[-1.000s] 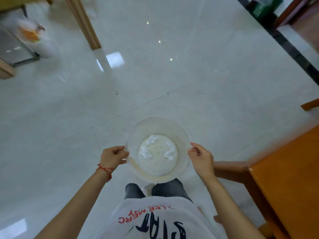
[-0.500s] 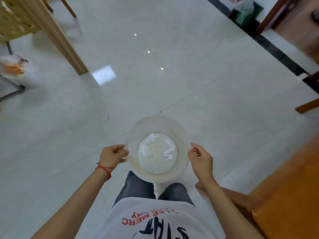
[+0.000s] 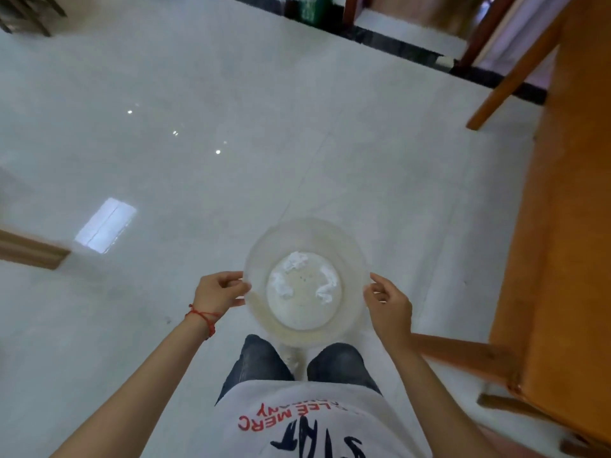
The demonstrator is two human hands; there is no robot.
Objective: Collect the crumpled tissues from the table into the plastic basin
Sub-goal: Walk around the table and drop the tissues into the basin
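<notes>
Tissues (image 3: 295, 261), crumpled, white: three clumps lying on the floor of the plastic basin (image 3: 358, 256), at about twelve, four and eight o'clock around its base.

Grip: left hand (image 3: 221, 290) closed on the basin rim at nine o'clock, thumb over the top edge. Right hand (image 3: 389, 305) closed on the rim at three o'clock, fingers curled under. Basin held level, in the air, in front of the person's waist, above the knees.

Basin: round, translucent, pale; faint yellowish tint at its near wall. Nothing else visible inside.

Surroundings: glossy pale tiled floor (image 3: 198, 127) beneath and ahead. Orange wooden table (image 3: 568, 226) at three o'clock of the basin, well apart from it; only its edge shows, so whether tissues remain on it cannot be told. Dark threshold strip at one o'clock, far.

Step in hand, as judged: carrying the loaded basin; collection at least partly done. The next move calls for a level carry with both hands, since the light clumps could tumble out if the basin tips.

Change from half a second ago: the view has swung right, the table now fills more of the right edge, the wooden post at left has slid toward the frame edge. Hands and tissues sit as before.
</notes>
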